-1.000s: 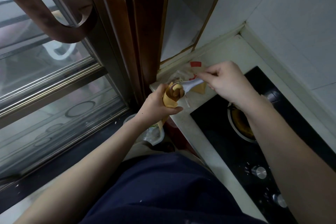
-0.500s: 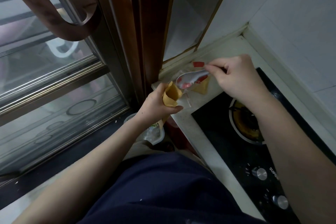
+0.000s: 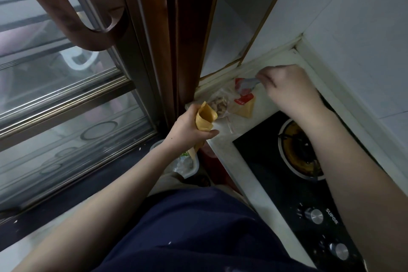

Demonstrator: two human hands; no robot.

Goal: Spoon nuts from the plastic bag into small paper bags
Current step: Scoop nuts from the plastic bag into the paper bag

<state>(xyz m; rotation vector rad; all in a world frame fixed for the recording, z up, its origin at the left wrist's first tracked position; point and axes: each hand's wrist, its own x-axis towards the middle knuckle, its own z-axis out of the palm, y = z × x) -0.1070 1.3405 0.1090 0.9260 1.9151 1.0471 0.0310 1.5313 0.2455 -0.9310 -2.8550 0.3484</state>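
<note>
Head view: my left hand (image 3: 189,127) grips a small paper bag (image 3: 204,117), mouth open and tilted toward the plastic bag (image 3: 223,100) of nuts, which lies on the counter (image 3: 223,146) beside the stove (image 3: 293,161). My right hand (image 3: 289,86) pinches the spoon (image 3: 248,85) by its handle, bowl over the plastic bag's red-printed end. The paper looks light and easily creased, so I judge it best held around the middle, leaving the mouth free. The thin plastic film looks slippery and limp; I expect it to shift under the spoon.
</note>
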